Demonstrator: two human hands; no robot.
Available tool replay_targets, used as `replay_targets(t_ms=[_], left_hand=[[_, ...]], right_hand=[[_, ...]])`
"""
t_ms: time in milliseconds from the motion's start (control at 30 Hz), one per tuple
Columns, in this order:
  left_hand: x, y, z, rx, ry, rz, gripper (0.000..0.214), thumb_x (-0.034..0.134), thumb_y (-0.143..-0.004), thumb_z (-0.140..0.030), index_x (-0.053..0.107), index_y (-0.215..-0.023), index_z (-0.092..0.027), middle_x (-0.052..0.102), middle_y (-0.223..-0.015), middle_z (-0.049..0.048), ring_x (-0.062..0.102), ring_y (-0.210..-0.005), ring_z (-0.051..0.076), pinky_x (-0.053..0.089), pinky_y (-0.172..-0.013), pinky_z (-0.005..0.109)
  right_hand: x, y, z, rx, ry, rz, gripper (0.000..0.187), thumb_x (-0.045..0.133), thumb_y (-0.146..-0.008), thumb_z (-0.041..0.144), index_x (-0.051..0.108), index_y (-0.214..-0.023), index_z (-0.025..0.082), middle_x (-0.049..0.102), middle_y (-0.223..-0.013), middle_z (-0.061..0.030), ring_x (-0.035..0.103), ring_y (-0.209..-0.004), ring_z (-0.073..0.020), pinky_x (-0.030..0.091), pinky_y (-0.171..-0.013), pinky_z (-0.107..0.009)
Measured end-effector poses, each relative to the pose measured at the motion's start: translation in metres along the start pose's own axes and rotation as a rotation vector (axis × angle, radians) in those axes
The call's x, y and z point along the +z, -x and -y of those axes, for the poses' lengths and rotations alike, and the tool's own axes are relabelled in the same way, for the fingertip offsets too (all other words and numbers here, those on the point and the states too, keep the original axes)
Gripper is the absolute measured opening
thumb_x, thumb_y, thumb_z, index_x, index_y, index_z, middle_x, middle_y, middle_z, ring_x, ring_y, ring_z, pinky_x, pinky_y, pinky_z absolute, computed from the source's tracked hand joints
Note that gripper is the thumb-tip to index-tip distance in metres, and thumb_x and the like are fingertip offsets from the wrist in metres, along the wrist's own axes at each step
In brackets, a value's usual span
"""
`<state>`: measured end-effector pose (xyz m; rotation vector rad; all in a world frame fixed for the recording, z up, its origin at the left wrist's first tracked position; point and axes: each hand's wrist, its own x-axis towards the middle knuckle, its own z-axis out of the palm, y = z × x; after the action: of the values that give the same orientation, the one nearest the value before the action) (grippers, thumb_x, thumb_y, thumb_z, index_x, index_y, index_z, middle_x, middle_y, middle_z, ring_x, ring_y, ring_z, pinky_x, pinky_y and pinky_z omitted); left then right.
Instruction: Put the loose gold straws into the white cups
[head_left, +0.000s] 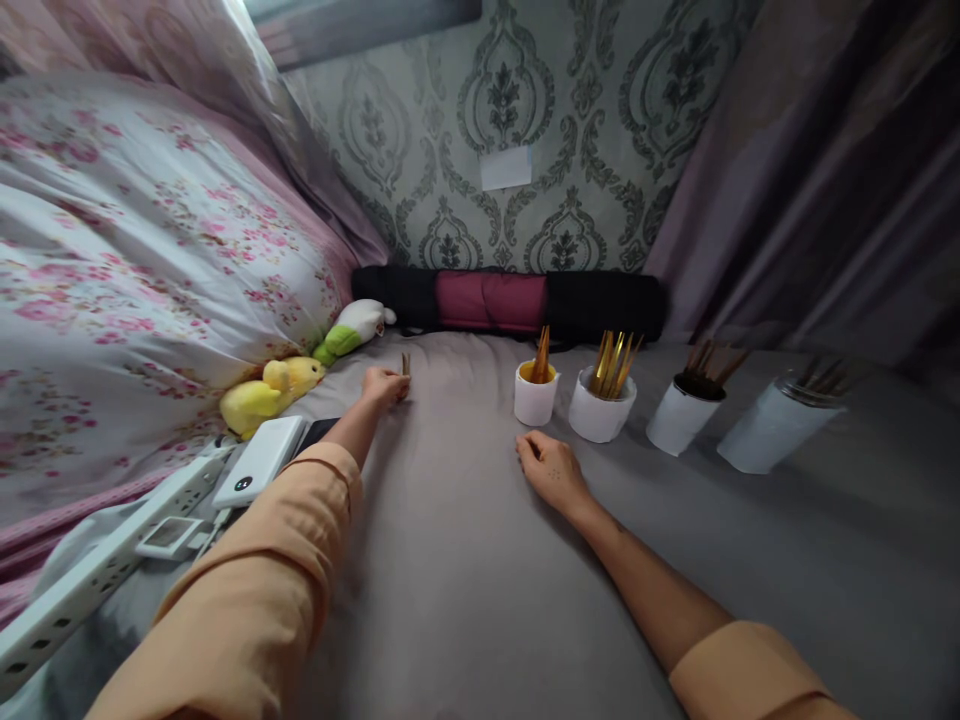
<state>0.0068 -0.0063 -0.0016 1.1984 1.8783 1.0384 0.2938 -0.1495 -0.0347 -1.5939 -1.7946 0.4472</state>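
Observation:
My left hand (384,386) is closed on a small bunch of thin brownish sticks (406,364), whose tips stand upright above the fingers over the grey sheet. My right hand (553,472) rests on the sheet with curled fingers, and nothing shows in it. Just beyond it are a white-wrapped cup (535,402) with orange sticks (541,357) and a wider white cup (601,414) with shiny gold sticks (615,365). Farther right, a third white cup (681,420) holds dark brown sticks (709,365). A tall white-wrapped can (772,430) with brownish sticks (821,376) leans at the end.
A black and maroon roll (491,302) lies along the patterned wall. At left are a yellow plush toy (270,395), a green and white plush toy (356,330), a white power bank (261,460) and a power strip (112,570). Curtains (780,180) hang at right.

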Motion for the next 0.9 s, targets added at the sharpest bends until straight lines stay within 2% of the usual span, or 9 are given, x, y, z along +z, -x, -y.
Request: replay_targets(t_ms=[367, 633, 900], left_hand=[[0.006, 0.023, -0.01, -0.124, 0.368, 0.105, 0.01, 0.061, -0.071, -0.01, 0.054, -0.064, -0.011, 0.056, -0.056, 0.0025, 0.049, -0.043, 0.006, 0.037, -0.038, 0.015], [0.009, 0.033, -0.006, -0.159, 0.537, 0.186, 0.012, 0.056, -0.069, 0.002, 0.057, -0.067, -0.01, 0.056, -0.059, 0.0008, 0.049, -0.044, 0.003, 0.04, -0.042, 0.013], [0.013, 0.045, 0.006, -0.138, 0.654, 0.187, 0.013, 0.056, -0.068, 0.002, 0.06, -0.071, -0.01, 0.058, -0.065, 0.002, 0.05, -0.048, 0.003, 0.041, -0.046, 0.013]], right_hand=[[0.0, 0.001, 0.0, 0.008, 0.029, -0.008, 0.031, 0.038, -0.085, 0.035, 0.059, -0.069, 0.02, 0.063, -0.063, -0.0032, 0.054, -0.06, -0.0138, 0.029, -0.055, -0.023], [-0.002, 0.001, 0.001, 0.004, 0.03, 0.002, 0.032, 0.037, -0.086, 0.036, 0.058, -0.067, 0.02, 0.061, -0.061, -0.0021, 0.052, -0.057, -0.0126, 0.028, -0.053, -0.023], [0.0, 0.0, -0.001, -0.003, 0.048, -0.009, 0.032, 0.038, -0.086, 0.035, 0.06, -0.069, 0.02, 0.063, -0.063, -0.0033, 0.054, -0.061, -0.0141, 0.029, -0.055, -0.023]])
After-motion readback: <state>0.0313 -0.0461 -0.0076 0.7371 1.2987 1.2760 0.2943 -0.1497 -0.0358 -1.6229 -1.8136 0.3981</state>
